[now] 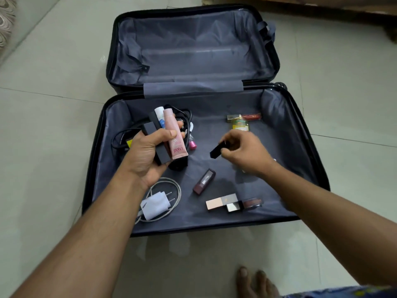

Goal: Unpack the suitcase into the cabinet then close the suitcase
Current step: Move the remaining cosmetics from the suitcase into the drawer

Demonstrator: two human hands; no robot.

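Note:
A black suitcase point(96, 147) lies open on the floor, grey lining showing in both halves. My left hand point(148, 151) grips a bundle of cosmetics over the near half: a pink tube point(175, 136), a white tube and black lipstick cases. My right hand point(247, 153) pinches a small black lipstick case point(217, 152) just above the lining. Loose in the near half lie a maroon lipstick point(204, 181), a gold and black compact set point(227, 203), a white charger with its cable point(156, 204), black cables point(120, 136) and a small jar point(239, 124) beside a red-gold tube.
The far half of the suitcase point(193, 50) holds only its straps. Pale floor tiles surround the case. A foot point(255, 282) rests on the floor at the bottom right. A patterned cushion edge point(6, 24) sits at the far left, wooden furniture point(322, 5) at the top right.

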